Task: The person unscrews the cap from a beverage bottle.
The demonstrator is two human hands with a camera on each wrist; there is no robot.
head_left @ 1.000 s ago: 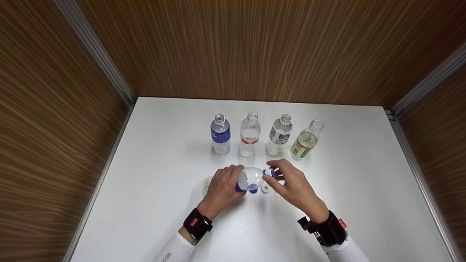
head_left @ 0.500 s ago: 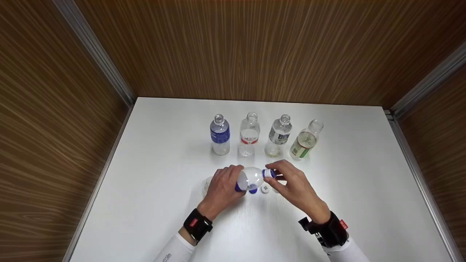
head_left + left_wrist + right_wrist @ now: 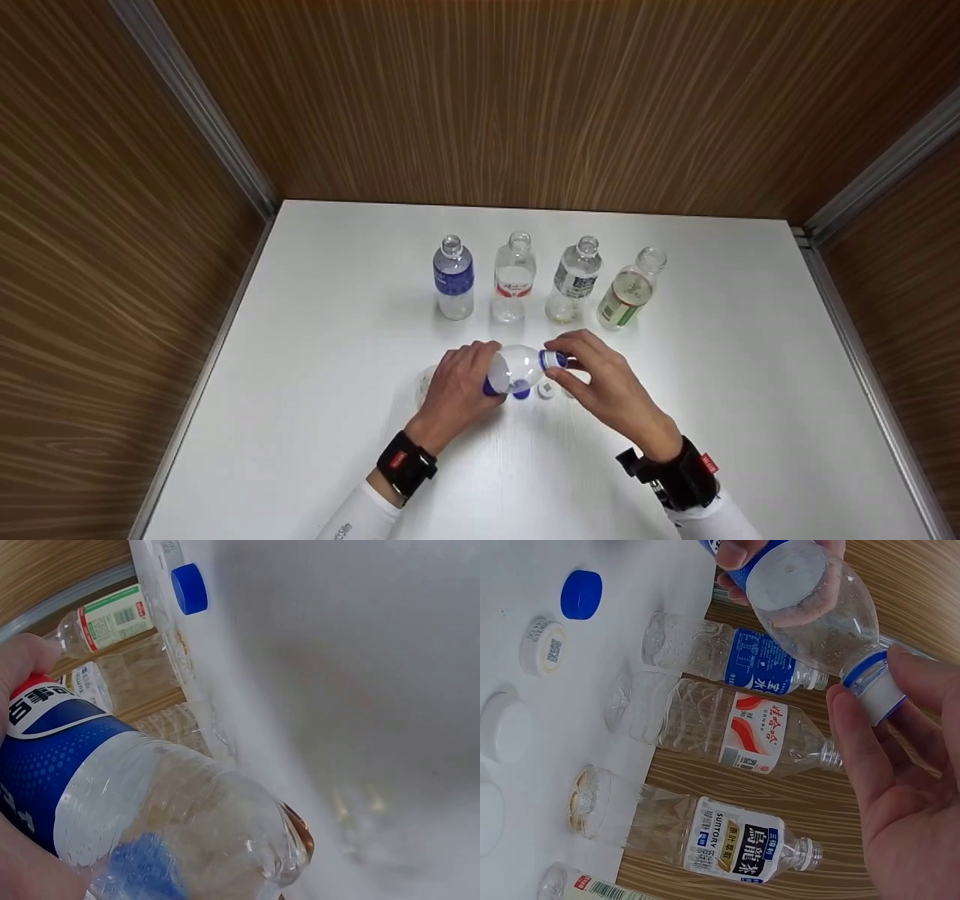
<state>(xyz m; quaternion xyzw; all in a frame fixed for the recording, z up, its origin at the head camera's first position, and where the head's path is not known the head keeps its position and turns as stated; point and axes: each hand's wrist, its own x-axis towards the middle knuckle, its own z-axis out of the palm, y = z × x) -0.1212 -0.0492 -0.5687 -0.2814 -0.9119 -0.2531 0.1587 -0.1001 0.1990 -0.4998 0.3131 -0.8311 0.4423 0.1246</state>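
Note:
My left hand [image 3: 459, 382] grips a clear plastic bottle [image 3: 202, 810] around its blue, white and red label. The bottle lies tilted nearly on its side, with its neck toward the right. At its mouth, my right hand [image 3: 611, 382] pinches a white-and-blue bottle cap [image 3: 881, 697] between thumb and fingers. A blue ring circles the neck beside the cap. In the head view, a loose blue cap [image 3: 521, 391] and a white cap [image 3: 547, 389] lie on the table below the held bottle.
Behind the hands stand several uncapped bottles in a row: blue-labelled [image 3: 454, 281], red-and-white-labelled [image 3: 514, 287], oolong tea [image 3: 575, 281] and green-labelled [image 3: 626, 300]. More white caps [image 3: 504, 727] lie on the white table [image 3: 337, 300]. Wood-grain panels [image 3: 480, 105] enclose the table.
My right thumb and fingertips have closed in around the cap and shifted slightly left. The left hand and its bottle have hardly moved.

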